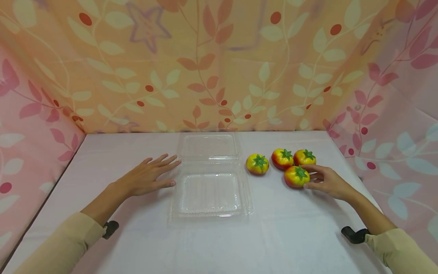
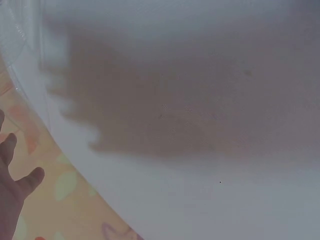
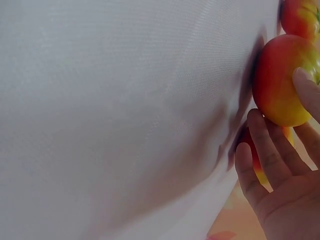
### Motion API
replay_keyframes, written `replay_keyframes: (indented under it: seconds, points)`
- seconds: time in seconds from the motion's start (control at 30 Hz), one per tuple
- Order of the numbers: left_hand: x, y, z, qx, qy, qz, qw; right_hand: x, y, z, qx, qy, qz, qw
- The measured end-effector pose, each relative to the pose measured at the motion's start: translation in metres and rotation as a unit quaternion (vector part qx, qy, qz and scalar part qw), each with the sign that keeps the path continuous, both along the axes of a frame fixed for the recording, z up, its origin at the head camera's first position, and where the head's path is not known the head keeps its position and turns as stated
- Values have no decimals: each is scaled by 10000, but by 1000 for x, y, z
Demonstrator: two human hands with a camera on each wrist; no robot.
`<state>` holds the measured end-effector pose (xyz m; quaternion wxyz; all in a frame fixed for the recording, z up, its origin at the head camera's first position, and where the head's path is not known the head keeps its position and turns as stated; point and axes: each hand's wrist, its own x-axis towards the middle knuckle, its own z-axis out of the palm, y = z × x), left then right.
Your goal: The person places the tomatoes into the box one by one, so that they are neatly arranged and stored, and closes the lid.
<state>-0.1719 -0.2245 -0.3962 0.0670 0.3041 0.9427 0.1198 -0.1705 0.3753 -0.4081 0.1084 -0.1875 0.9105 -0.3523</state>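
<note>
A red-and-yellow tomato [image 1: 296, 177] with a green leafy top, glossy like a model, stands on the table at the right. My right hand [image 1: 328, 183] is at its right side, thumb at the near edge and fingers behind. In the right wrist view the thumb overlaps this tomato [image 3: 280, 82], and the other fingers [image 3: 267, 150] are spread, fairly straight, beside it. My left hand [image 1: 147, 177] is held with spread fingers at the left edge of a clear plastic clamshell box [image 1: 244, 190], which lies opened flat. In the left wrist view only part of the left hand [image 2: 12, 185] shows.
Similar tomatoes stand close by: one [image 1: 257, 164] beside the box, one [image 1: 282, 159] behind the front tomato and one [image 1: 305, 156] at the far right. The box's lid [image 1: 208, 146] lies towards the back. A floral curtain [image 1: 219, 76] borders the white-covered table [image 1: 137, 243].
</note>
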Motion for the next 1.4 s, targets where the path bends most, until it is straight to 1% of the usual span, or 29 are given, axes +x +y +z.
replay_keyframes:
  seconds: [0.27, 0.47, 0.8, 0.97, 1.13, 1.4]
  points:
    - [0, 1, 1, -38, 36, -38, 10000, 1, -5, 5, 41, 11, -11, 10000]
    - [1, 1, 1, -41, 63, -50, 10000, -1, -7, 14, -3, 68, 54, 10000]
    - [2, 3, 0, 6, 155, -94, 9998, -5, -16, 29, 167, 235, 110, 9995]
    - [2, 2, -1, 9, 166, -86, 9998, -10, -33, 39, 121, 237, 134, 9996]
    - [2, 2, -2, 20, 244, -127, 9996, -18, -55, 48, 10, 287, 336, 9990]
    - [2, 2, 0, -50, 353, -186, 9992, -34, -93, 66, 48, 324, 598, 9977]
